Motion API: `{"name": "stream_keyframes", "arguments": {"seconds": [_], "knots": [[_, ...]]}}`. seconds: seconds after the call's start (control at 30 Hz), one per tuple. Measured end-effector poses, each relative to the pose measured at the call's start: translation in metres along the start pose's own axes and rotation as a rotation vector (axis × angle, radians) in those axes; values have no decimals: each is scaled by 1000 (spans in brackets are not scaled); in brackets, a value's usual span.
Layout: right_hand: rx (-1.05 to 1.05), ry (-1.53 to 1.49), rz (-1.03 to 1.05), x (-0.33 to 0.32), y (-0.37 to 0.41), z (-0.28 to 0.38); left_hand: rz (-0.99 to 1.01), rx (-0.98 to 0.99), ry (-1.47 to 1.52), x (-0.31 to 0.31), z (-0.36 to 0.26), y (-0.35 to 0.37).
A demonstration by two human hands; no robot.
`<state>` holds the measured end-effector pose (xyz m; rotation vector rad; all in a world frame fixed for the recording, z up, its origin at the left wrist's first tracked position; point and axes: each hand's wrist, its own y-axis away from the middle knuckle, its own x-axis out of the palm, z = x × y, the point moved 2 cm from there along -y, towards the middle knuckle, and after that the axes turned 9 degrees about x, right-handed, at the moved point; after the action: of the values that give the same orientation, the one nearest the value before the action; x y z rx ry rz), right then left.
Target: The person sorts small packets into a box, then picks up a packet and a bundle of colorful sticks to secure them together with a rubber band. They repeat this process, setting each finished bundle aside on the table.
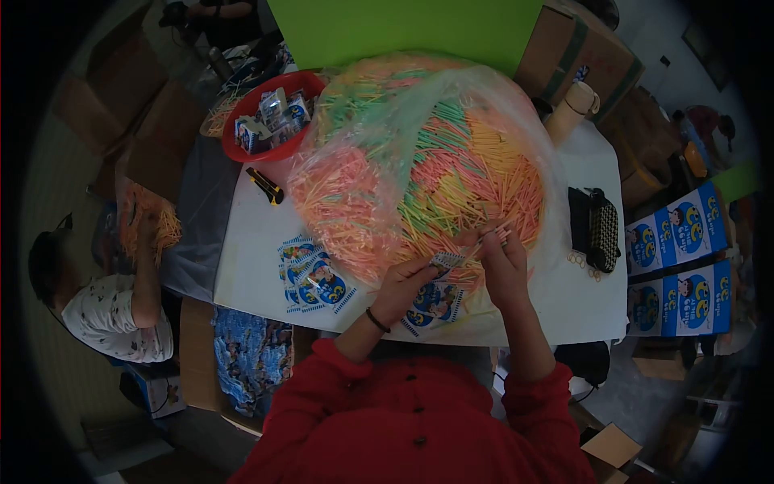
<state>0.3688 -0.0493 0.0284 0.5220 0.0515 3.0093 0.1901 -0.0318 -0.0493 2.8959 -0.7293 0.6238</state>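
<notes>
A large clear plastic bag (363, 194) full of pink, green, yellow and orange sticks lies open on the white table (258, 266). At its front edge my left hand (405, 286) pinches a small printed packet (445, 260). My right hand (504, 262) is closed on a few short sticks (497, 235), just right of that packet. Beneath and between my hands lie more blue and white packets (435, 302). Another fanned group of packets (319, 281) rests to the left of my left hand.
A red basin (234, 145) holds packets at the back left, near a yellow and black cutter (265, 186). A beige bottle (572, 111) and black pouch (602, 230) are on the right. Blue boxes (700, 298) stand beyond. Another person (121, 319) works at far left.
</notes>
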Motion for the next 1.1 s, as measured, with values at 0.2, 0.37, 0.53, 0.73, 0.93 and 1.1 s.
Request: {"name": "stream_keyframes", "arguments": {"seconds": [0.2,0.37,0.53,0.73,0.93,1.1], "knots": [[-124,145,110,20,2,4,36,62,-82,3,-9,3],[-120,293,208,21,6,3,40,64,-48,1,-9,5],[-399,300,-75,-10,-7,-3,-25,53,-58,0,-6,3],[46,580,-154,-53,-18,-56,-53,73,-15,-5,-6,4],[-92,127,-50,-28,-9,-18,-27,34,-69,-5,-7,7],[-65,18,137,9,6,6,30,29,-112,-1,-8,4]]}}
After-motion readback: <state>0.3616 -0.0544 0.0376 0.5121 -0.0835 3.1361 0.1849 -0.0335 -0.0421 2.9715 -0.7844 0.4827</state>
